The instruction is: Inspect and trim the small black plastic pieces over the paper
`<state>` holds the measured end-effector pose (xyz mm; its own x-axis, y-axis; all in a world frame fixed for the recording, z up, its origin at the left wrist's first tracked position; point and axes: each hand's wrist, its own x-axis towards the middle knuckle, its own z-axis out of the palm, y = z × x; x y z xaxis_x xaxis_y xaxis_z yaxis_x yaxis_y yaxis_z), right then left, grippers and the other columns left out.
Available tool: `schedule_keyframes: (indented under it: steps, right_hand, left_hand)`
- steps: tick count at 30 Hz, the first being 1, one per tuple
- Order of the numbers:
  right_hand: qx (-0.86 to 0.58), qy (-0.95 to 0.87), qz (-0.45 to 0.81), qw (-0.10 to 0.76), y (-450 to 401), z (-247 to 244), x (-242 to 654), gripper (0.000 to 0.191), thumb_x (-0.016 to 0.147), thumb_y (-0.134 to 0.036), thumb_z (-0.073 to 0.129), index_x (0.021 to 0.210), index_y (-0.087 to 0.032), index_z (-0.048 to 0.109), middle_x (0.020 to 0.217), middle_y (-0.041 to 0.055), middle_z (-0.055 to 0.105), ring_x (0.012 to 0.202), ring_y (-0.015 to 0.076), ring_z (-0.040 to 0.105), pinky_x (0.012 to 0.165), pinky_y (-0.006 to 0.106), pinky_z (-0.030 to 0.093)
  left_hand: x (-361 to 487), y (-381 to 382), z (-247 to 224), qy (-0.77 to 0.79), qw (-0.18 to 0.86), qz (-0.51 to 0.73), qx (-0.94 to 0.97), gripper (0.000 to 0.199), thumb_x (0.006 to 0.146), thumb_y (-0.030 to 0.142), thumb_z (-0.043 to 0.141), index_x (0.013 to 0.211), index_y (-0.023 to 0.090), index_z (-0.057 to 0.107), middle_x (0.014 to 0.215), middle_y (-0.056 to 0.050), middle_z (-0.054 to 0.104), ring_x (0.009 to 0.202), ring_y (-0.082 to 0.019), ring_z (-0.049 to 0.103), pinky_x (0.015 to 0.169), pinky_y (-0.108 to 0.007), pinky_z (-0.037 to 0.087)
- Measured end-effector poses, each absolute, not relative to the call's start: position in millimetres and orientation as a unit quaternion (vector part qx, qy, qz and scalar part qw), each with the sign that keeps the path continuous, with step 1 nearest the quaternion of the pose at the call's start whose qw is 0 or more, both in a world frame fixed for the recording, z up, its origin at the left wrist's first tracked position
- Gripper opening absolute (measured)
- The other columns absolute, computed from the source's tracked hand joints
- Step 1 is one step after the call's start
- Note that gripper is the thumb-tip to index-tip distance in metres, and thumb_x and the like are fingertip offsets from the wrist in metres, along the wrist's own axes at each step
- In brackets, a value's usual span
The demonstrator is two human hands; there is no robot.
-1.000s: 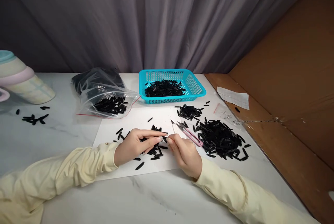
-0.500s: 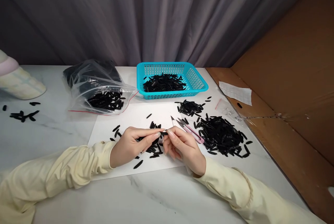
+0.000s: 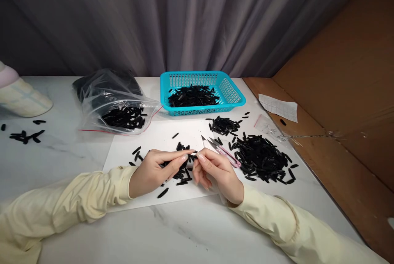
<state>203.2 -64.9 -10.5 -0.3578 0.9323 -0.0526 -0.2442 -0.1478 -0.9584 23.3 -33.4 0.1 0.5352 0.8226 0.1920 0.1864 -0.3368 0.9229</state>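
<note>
Over a white paper sheet [image 3: 123, 153], my left hand [image 3: 155, 171] and my right hand [image 3: 217, 171] meet almost fingertip to fingertip. A small black piece [image 3: 192, 156] lies between them, pinched by the thumb and finger of each hand. Several similar black pieces [image 3: 183, 174] are scattered on the paper beneath and behind my left hand. Just beyond my right hand, pink-handled thread snips [image 3: 229, 157] lie with their blades apart. A large pile of black pieces [image 3: 261, 157] is to the right, with a smaller pile [image 3: 224, 125] behind it.
A turquoise basket [image 3: 203, 111] holding black pieces stands at the back. Left of it lies an open clear bag [image 3: 92, 112] with more pieces. A pale cup-like object [image 3: 24, 98] is at the far left. Cardboard [image 3: 338, 92] and a paper slip [image 3: 278, 108] are at right.
The camera view has shifted slightly. My hands stay nearly in the same place, with a slightly wider gap between the fingertips, and the black piece shows a little more.
</note>
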Motion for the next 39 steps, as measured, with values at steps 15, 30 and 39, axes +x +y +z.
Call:
schedule_keyframes:
  steps: [15,30,39]
  right_hand:
    - [-0.357,-0.491,0.661,0.441,-64.3,-10.8,202.7,0.029,0.090,-0.041,0.045,0.075,-0.016,0.048,0.052,-0.0016,0.056,0.034,0.0056,0.039,0.035,0.018,0.025]
    - [-0.359,-0.496,0.657,0.440,-64.0,-8.4,203.5,0.027,0.089,-0.040,0.046,0.077,-0.016,0.048,0.057,0.0001,0.059,0.035,0.0058,0.041,0.036,0.019,0.024]
    - [-0.357,-0.503,0.652,0.441,-64.8,-9.0,204.0,0.026,0.089,-0.040,0.048,0.078,-0.016,0.049,0.061,0.0007,0.060,0.035,0.0053,0.041,0.036,0.019,0.024]
  left_hand:
    - [23.5,-32.8,0.1,0.331,0.455,0.351,0.748,0.030,0.086,0.018,0.046,0.105,0.010,0.068,0.043,0.007,0.038,0.038,-0.005,0.032,0.038,-0.015,0.033]
    - [23.2,-33.0,2.0,0.324,0.422,0.369,0.762,0.029,0.084,0.016,0.049,0.105,0.011,0.068,0.041,0.007,0.043,0.037,-0.005,0.034,0.037,-0.015,0.033]
    - [24.2,-33.4,4.1,0.341,0.428,0.356,0.757,0.030,0.084,0.018,0.049,0.105,0.011,0.068,0.042,0.006,0.046,0.039,-0.005,0.035,0.038,-0.015,0.034]
